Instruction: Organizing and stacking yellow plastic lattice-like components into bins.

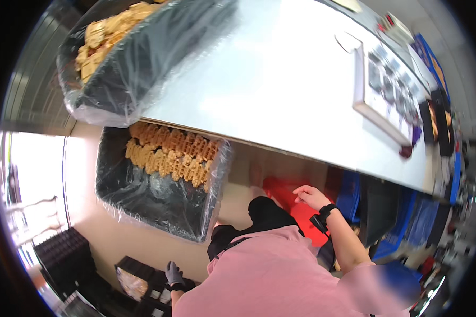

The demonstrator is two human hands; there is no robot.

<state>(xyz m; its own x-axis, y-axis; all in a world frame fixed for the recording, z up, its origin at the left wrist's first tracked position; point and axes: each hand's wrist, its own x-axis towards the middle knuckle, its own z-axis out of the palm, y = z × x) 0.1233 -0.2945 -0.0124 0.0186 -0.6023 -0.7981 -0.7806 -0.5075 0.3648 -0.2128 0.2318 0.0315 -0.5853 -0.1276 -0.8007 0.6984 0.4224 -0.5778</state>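
My right hand (311, 196) is bare, with a black band at its wrist. It hovers over a red plastic stool (303, 219), fingers loosely bent and apart, holding nothing. On the other side, my left hand (174, 273) wears a grey glove and hangs low beside black boxes (132, 267); its fingers look loosely apart with nothing visible in them. Between the table and my left hand stands a dark bin (158, 206) lined with clear plastic. Along its far side lie rows of tan, ridged pieces (169, 158). Neither hand touches them.
A white table (280, 79) stretches across the front. On it stand a second plastic-lined bin (137, 68) with more tan pieces (111, 34) and, at right, a tray of shiny metal parts (388, 87). Blue crates (402, 222) are at right; black crates (66, 253) are stacked at left.
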